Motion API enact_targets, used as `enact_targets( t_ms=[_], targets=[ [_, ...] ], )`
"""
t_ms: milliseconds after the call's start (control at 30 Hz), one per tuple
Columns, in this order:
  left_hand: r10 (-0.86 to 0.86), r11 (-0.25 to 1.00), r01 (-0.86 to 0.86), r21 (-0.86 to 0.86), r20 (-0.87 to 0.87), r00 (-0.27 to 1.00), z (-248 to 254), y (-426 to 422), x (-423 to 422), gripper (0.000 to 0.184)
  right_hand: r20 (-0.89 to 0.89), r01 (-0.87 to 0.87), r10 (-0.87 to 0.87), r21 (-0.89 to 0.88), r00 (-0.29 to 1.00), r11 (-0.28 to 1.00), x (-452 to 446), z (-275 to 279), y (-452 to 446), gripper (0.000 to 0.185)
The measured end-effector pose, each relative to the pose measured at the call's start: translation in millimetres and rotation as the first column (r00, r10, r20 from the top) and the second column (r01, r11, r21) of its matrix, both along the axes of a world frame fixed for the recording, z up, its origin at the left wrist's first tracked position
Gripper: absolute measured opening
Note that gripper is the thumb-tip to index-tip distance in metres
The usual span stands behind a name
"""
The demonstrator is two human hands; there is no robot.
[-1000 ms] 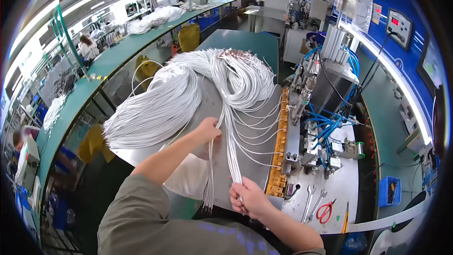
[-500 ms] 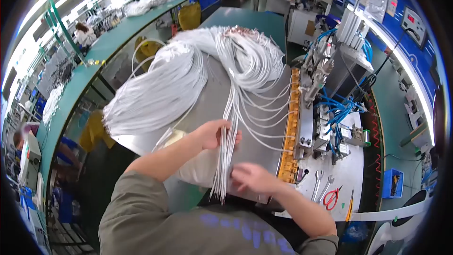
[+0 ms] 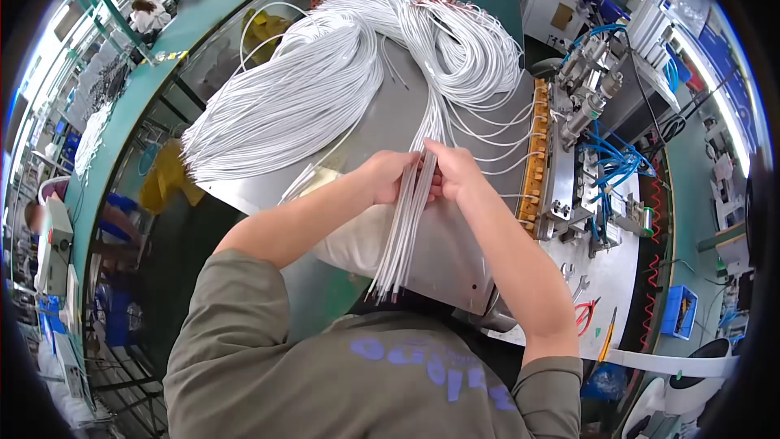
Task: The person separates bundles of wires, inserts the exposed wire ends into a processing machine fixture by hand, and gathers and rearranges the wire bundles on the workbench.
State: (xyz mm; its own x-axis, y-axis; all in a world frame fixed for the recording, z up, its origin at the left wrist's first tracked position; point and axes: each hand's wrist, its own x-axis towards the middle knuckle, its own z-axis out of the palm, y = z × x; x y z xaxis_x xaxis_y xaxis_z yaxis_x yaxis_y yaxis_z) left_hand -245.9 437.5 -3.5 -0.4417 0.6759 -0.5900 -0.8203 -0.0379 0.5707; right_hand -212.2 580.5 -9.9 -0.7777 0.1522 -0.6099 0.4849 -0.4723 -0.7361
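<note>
A loose bunch of white cables point(image 3: 410, 223) runs down the middle of the metal table toward my body, its cut ends hanging near the front edge. My left hand point(image 3: 393, 176) is closed around the bunch from the left. From the right, my right hand point(image 3: 453, 172) grips the same cables, its fingers partly hidden behind them. Beyond my hands the bunch joins a looped coil of white cable point(image 3: 479, 57). To the left lies a large fanned bundle of white cables point(image 3: 284, 106). Several single cables curve over to a yellow-orange fixture strip point(image 3: 535, 162).
A machine with metal cylinders point(image 3: 585, 118) and blue air tubes point(image 3: 621, 154) stands to the right. Red-handled pliers or scissors point(image 3: 585, 317) and wrenches point(image 3: 581, 284) lie near the front right. A long green bench point(image 3: 162, 85) runs along the left, with a person point(image 3: 149, 16) beyond it.
My right hand has moved up from beside the lower cable ends and now holds the bunch opposite my left hand. The view has tilted downward, and the table appears higher.
</note>
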Motion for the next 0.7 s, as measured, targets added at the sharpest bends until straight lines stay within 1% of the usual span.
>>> enact_targets(
  t_ms=[67, 100, 167, 200, 233, 267, 300, 333, 367, 400, 433, 467, 500, 533, 567, 600, 633, 667, 700],
  targets=[
    [-0.004, 1.0, 0.004, -0.012, 0.003, 1.0, -6.9, 2.9, -5.3, 0.037, 0.009, 0.044, -0.044, 0.053, 0.999, 0.998, -5.4, -6.4, 0.7, 0.03],
    [-0.016, 0.999, 0.013, -0.04, -0.073, 0.997, -5.4, 3.5, -6.5, 0.036, 0.004, 0.061, -0.061, 0.079, 0.998, 0.995, -11.6, -8.7, -0.1, 0.031],
    [-0.021, 0.995, -0.001, -0.102, -0.218, 0.976, -2.5, 3.7, -2.3, 0.035, -0.064, 0.124, -0.117, 0.128, 0.991, 0.984, -14.6, -20.3, -1.3, 0.031],
    [-0.004, 0.993, -0.025, -0.114, -0.251, 0.968, -23.0, 4.2, -11.5, 0.037, -0.11, 0.138, -0.123, 0.147, 0.986, 0.979, -17.6, -24.9, -3.8, 0.032],
    [-0.054, 0.948, -0.056, -0.313, -0.33, 0.943, -30.6, 9.2, -16.0, 0.033, -0.149, 0.146, -0.125, 0.141, 0.981, 0.979, -17.7, -29.7, -1.4, 0.027],
    [-0.092, 0.858, -0.124, -0.498, -0.387, 0.917, -31.0, 9.1, -18.9, 0.03, -0.193, 0.132, -0.105, 0.133, 0.976, 0.982, -17.2, -34.8, 4.9, 0.022],
    [-0.221, 0.87, -0.058, -0.49, -0.492, 0.842, -12.3, -4.4, -14.0, 0.02, -0.145, 0.072, -0.041, 0.211, 0.989, 0.975, -16.6, -31.3, 8.9, 0.019],
    [-0.103, 0.919, -0.1, -0.381, -0.477, 0.873, -31.6, -2.1, -17.2, 0.016, -0.16, 0.034, -0.017, 0.108, 0.987, 0.994, -14.1, -30.1, 12.5, 0.02],
    [-0.136, 0.937, -0.028, -0.349, -0.436, 0.89, -42.1, -2.7, -22.7, 0.018, -0.117, -0.016, 0.029, 0.105, 0.993, 0.994, -6.5, -12.5, 9.6, 0.018],
    [-0.069, 0.967, -0.037, -0.254, -0.397, 0.915, -46.0, 0.9, -20.0, 0.014, -0.114, 0.013, -0.014, -0.014, 0.993, 1.0, -23.3, -51.6, 32.8, 0.015],
    [-0.008, 0.986, -0.05, -0.159, -0.347, 0.938, -49.4, 4.4, -18.2, 0.011, -0.078, 0.084, -0.084, -0.01, 0.993, 0.996, -6.4, -15.3, 11.7, 0.015],
    [0.041, 0.995, -0.063, -0.076, -0.264, 0.964, -51.4, -0.4, -11.5, 0.01, -0.152, 0.005, -0.031, -0.165, 0.988, 0.986, -12.0, -51.9, 39.7, 0.021],
    [0.07, 0.998, -0.07, 0.007, -0.175, 0.982, -51.4, -2.7, -4.2, 0.008, -0.138, 0.043, -0.056, -0.095, 0.989, 0.995, 10.6, -16.5, 19.3, 0.02],
    [0.066, 0.997, -0.062, 0.054, -0.077, 0.995, -51.8, -5.5, 4.0, 0.007, -0.123, -0.015, 0.005, -0.085, 0.992, 0.996, 26.1, -11.4, 20.5, 0.024],
    [0.047, 0.994, -0.048, 0.099, 0.017, 0.999, -51.0, -9.1, 10.4, 0.006, -0.156, -0.153, 0.133, -0.127, 0.979, 0.98, 47.8, -3.9, 19.8, 0.027],
    [0.001, 0.99, 0.001, 0.141, -0.01, 1.0, -38.0, -18.7, 23.1, 0.008, -0.117, -0.198, 0.188, -0.081, 0.975, 0.977, 66.5, -7.6, 24.8, 0.03],
    [-0.048, 0.981, 0.054, 0.184, -0.036, 0.998, -29.1, -30.1, 37.2, 0.012, -0.082, -0.284, 0.277, -0.1, 0.957, 0.954, 89.0, 1.9, 26.7, 0.031],
    [-0.116, 0.96, 0.121, 0.252, -0.034, 0.993, -33.5, -37.2, 46.0, 0.02, -0.061, -0.343, 0.338, -0.106, 0.939, 0.933, 110.1, 8.9, 24.0, 0.035],
    [-0.173, 0.954, 0.171, 0.248, -0.013, 0.985, -31.9, -46.6, 54.3, 0.022, -0.088, -0.429, 0.421, -0.13, 0.903, 0.894, 128.9, 18.4, 26.2, 0.035]
  ],
)
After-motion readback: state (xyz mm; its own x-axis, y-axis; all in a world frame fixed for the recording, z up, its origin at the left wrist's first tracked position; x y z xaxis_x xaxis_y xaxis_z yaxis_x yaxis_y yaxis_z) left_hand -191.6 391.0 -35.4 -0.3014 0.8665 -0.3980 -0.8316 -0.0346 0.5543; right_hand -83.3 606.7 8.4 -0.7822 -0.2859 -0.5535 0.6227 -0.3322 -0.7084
